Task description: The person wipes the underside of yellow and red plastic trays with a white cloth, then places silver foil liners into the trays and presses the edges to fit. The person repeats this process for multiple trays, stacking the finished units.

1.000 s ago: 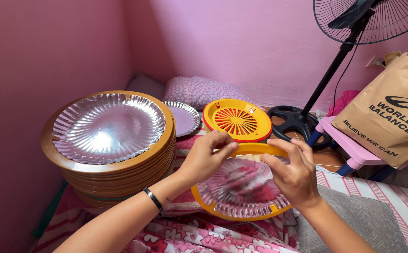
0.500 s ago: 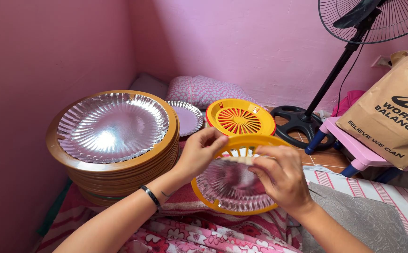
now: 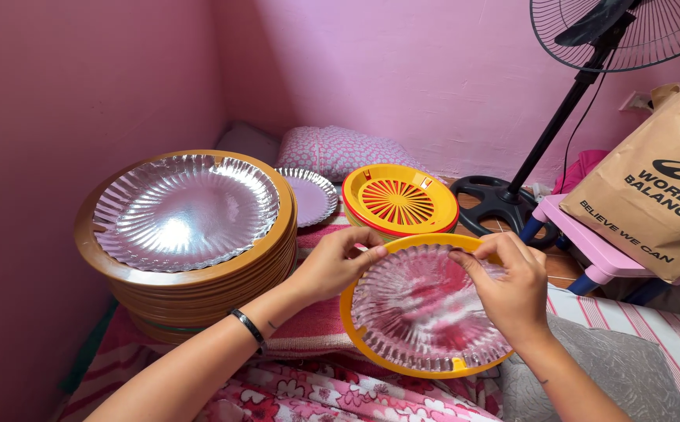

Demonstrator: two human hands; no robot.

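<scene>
I hold a yellow plastic plate holder (image 3: 387,358) tilted toward me, with a silver foil paper plate (image 3: 426,312) lying inside it. My left hand (image 3: 332,264) pinches the upper left rim of the holder and plate. My right hand (image 3: 512,293) grips the upper right rim, fingers pressing on the foil plate's edge. Behind them stands a short stack of empty yellow and red slotted plate holders (image 3: 399,199).
A tall stack of brown holders topped with a foil plate (image 3: 187,215) stands at the left by the pink wall. A small pile of foil plates (image 3: 307,195), a patterned pillow (image 3: 340,150), a fan stand (image 3: 504,205), a pink stool (image 3: 590,250) and a paper bag (image 3: 653,199) surround it.
The foil plate has settled flat into the yellow holder, which has swung right and lower. My right hand moved from the plate's middle to its upper right rim.
</scene>
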